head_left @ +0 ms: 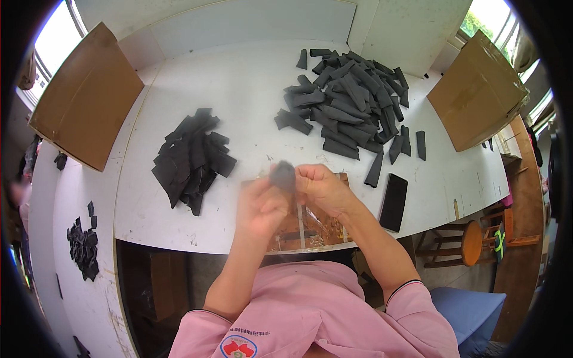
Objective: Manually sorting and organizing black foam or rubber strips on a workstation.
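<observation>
Item: small dark fabric piece [283, 175], held up between both hands above the near edge of the white tabletop [239, 89].

Left hand [261, 206]: grip narrow, fingers pinched on the lower side of the piece.

Right hand [322, 188]: grip narrow, fingertips closed on the piece's right edge. The hands are blurred; how the piece is folded cannot be told.

Beneath the hands: a brownish work board [307, 224] with clear film on it, lying at the tabletop's front edge.

Stock: flat black pieces [191, 158] heaped to the left; long folded black strips [349, 104] heaped at the right rear.

Other: black phone [394, 201] beside the right forearm; two cardboard sheets [86, 95] leaning at the corners; a wooden stool [471, 241] lower right.

Step in hand, by judgement: one piece is being shaped or rolled between the fingertips. The next move would call for keeping both pinches firm so the fabric does not spring open.
</observation>
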Demonstrator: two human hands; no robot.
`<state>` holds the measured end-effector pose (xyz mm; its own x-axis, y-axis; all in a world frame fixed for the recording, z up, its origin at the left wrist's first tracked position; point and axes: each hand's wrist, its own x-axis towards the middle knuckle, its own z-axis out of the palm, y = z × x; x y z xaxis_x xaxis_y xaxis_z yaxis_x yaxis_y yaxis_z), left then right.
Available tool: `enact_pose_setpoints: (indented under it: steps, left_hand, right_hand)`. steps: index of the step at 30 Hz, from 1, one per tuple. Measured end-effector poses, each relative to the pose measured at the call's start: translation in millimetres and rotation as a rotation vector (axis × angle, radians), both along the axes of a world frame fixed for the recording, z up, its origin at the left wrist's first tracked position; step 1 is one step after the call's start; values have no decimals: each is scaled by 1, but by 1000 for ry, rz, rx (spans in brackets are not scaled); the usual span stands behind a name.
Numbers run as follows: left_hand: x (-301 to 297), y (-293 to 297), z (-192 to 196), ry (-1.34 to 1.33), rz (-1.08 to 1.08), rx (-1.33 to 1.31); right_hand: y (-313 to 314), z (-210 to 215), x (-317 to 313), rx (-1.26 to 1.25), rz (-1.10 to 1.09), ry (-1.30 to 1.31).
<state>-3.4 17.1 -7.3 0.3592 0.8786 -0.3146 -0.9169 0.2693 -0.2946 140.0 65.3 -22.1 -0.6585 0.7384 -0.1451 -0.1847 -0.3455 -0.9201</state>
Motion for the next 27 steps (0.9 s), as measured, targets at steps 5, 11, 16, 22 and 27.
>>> enact_pose_setpoints:
  steps: [5, 11, 16, 22, 27]
  left_hand:
    - [0, -15, -25, 276, -43, 99]
    - [17, -34, 14, 1248, 133, 568]
    - [8, -29, -23, 1071, 63, 412]
    - [1, -18, -1, 330, 49, 444]
    - [1, -18, -36, 321, -74, 332]
  right_hand:
    - [-7, -16, 8, -56, -28, 57]
    - [1, 9, 8, 166, 89, 98]
    - [-3, -27, 7, 92, 21, 56]
    - [8, 13, 0, 274, -4, 63]
    - [2, -19, 3, 206, -32, -79]
